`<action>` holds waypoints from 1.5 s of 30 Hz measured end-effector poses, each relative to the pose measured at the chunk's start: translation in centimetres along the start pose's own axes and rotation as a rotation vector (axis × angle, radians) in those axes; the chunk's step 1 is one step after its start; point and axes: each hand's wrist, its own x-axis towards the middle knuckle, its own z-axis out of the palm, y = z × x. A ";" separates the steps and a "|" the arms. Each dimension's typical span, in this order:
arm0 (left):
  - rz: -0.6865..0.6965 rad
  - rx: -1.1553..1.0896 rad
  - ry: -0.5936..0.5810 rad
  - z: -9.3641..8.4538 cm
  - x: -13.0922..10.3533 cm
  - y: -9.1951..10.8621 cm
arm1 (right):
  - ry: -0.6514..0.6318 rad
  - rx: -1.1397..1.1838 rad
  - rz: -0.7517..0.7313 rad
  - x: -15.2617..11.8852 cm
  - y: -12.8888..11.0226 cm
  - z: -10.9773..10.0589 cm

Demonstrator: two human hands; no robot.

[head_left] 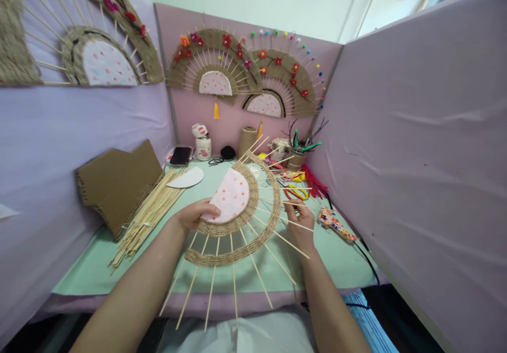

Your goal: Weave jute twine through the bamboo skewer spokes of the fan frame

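A half-round woven fan frame [273, 210] of thin sticks and twine is held tilted above the table. At its centre sits a white half-disc with pink dots [233, 197]. My left hand [196, 213] grips the lower left corner of that half-disc, thumb on top. At the frame's right edge, my right hand [300, 221] has its fingers bent and pinched together near the stick ends; what is between the fingertips is too small to make out. A strand of twine hangs down beside the right wrist.
Left on the green table [91, 268] lie a stick bundle [146, 218], cardboard [119, 184] and a white paper piece [188, 178]. Behind are a twine spool [247, 139] and tool pot [297, 159]. Yellow-handled scissors [297, 192] and a patterned glue gun [336, 226] lie right.
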 end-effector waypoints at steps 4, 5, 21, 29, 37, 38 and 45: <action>0.064 -0.001 -0.010 0.3 0.0 0.0 | -0.003 0.056 0.075 0.1 -0.4 0.0; 0.080 -0.004 -0.011 0.4 0.0 0.0 | -0.005 0.068 0.089 0.1 -0.5 -0.1; 0.073 -0.058 -0.074 0.8 -0.8 0.7 | 0.148 -0.266 -0.277 2.0 0.0 -4.9; 0.043 -0.069 -0.121 0.6 -0.7 0.4 | 0.206 -0.266 -0.335 2.0 -1.2 -5.8; 0.031 -0.074 -0.127 0.1 -0.5 0.3 | 0.206 -0.243 -0.337 2.2 -1.5 -5.8; 0.032 -0.076 -0.126 0.1 -0.5 0.3 | 0.202 -0.242 -0.342 2.3 -1.6 -5.8; 0.033 -0.036 -0.138 0.4 -0.7 0.3 | 0.113 -0.178 -0.299 2.9 -1.5 -5.8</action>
